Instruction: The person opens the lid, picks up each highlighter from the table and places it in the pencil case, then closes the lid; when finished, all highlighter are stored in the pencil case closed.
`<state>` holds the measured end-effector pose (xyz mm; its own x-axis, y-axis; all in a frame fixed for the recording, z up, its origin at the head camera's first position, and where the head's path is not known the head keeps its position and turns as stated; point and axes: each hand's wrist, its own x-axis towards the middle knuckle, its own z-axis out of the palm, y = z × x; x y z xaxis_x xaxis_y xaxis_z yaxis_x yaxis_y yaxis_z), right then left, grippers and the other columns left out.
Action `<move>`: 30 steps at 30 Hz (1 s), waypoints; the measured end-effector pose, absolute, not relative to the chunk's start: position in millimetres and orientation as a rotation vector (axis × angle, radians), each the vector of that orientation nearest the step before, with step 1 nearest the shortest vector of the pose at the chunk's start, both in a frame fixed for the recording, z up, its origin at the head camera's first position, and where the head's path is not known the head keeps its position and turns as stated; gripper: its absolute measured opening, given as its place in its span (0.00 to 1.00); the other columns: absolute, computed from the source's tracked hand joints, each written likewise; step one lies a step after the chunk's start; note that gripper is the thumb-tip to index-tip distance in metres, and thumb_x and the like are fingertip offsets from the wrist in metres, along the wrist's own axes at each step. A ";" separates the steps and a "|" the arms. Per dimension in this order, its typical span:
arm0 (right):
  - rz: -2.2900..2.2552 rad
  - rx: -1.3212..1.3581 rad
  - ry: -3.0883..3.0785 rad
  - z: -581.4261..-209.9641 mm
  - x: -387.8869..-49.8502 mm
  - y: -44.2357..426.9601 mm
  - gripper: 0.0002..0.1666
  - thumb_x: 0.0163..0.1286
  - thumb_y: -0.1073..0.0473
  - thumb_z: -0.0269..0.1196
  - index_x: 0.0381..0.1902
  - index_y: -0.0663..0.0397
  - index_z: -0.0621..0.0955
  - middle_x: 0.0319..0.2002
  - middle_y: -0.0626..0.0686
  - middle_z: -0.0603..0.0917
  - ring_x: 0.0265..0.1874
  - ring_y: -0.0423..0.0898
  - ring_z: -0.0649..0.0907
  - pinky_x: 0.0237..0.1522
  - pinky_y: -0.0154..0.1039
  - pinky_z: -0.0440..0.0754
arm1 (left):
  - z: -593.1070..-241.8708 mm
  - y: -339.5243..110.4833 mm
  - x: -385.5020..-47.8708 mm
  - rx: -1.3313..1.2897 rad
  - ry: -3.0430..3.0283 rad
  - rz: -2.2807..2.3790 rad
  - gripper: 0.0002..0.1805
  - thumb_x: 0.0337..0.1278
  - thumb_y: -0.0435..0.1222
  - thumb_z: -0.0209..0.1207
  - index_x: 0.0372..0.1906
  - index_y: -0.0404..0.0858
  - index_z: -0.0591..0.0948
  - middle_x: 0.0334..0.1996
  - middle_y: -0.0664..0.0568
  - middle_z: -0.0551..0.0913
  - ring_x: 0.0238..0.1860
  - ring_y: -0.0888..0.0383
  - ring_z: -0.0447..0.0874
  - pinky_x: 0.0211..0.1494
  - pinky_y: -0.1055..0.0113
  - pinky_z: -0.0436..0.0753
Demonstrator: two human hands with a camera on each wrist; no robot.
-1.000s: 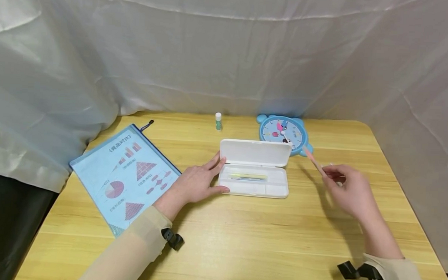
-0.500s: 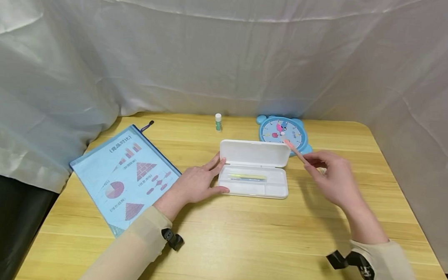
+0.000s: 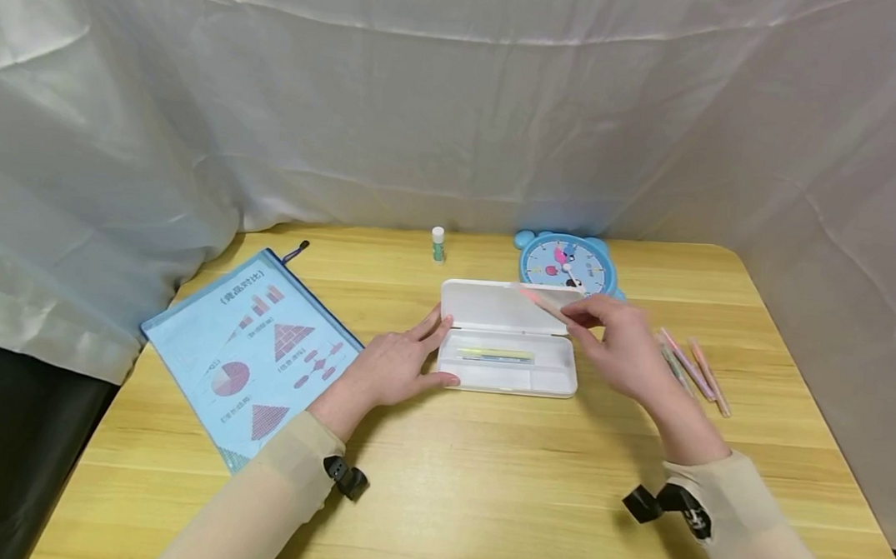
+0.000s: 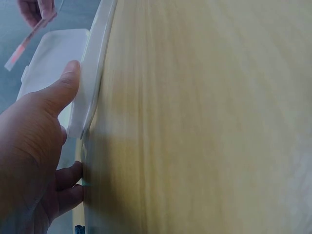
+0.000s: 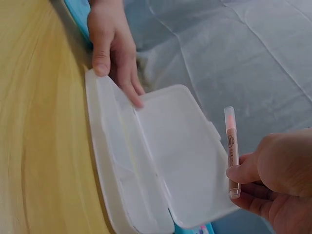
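A white pencil case [image 3: 556, 381] lies with its lid raised, a yellow pen [image 3: 496, 353] in its long compartment. My left hand [image 3: 393, 365] rests at the case's left end, thumb on the front edge and fingers at the hinge side; the left wrist view shows the thumb [image 4: 68, 83] on the rim. My right hand [image 3: 621, 345] pinches a pink highlighter [image 3: 544, 304] by one end, in front of the raised lid. In the right wrist view the highlighter [image 5: 232, 151] is held between thumb and fingers, its capped end pointing away from the hand.
Several pens [image 3: 703, 370] lie right of my right hand. Behind the case is a blue clock [image 3: 565, 260], partly covered by the lid. A glue stick [image 3: 438, 246] stands at the back, and a blue zip folder [image 3: 264, 363] lies on the left. A grey curtain [image 3: 441, 104] hangs behind the table.
My right hand has moved left with the highlighter, from beside the clock to the raised lid, uncovering the pens on the right. My left hand has stayed on the case.
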<state>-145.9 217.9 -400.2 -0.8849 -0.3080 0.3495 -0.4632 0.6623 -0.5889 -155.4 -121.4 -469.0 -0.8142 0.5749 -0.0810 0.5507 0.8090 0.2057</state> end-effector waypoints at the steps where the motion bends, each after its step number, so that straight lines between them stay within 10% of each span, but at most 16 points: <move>1: 1.038 0.639 -2.665 -401.7 -147.3 215.6 0.10 0.69 0.75 0.69 0.45 0.64 0.89 0.39 0.55 0.89 0.39 0.53 0.87 0.44 0.58 0.86 | -469.2 -121.5 -155.3 0.891 2.852 0.263 0.54 0.69 0.74 0.45 0.86 0.45 0.48 0.85 0.52 0.42 0.27 0.58 0.81 0.35 0.63 0.77; 30: 0.800 0.923 -2.945 -452.0 -167.1 162.7 0.12 0.69 0.77 0.68 0.48 0.64 0.90 0.41 0.54 0.86 0.42 0.50 0.85 0.50 0.47 0.86 | -470.4 -120.8 -155.8 0.877 2.854 0.275 0.54 0.69 0.74 0.47 0.86 0.45 0.49 0.85 0.51 0.44 0.30 0.56 0.82 0.38 0.61 0.80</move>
<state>-167.1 162.7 -452.0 -0.8316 -0.5460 0.1018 -0.5224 0.7067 -0.4771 -155.8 -120.8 -470.4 -0.8195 0.5670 -0.0829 0.5408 0.8131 0.2153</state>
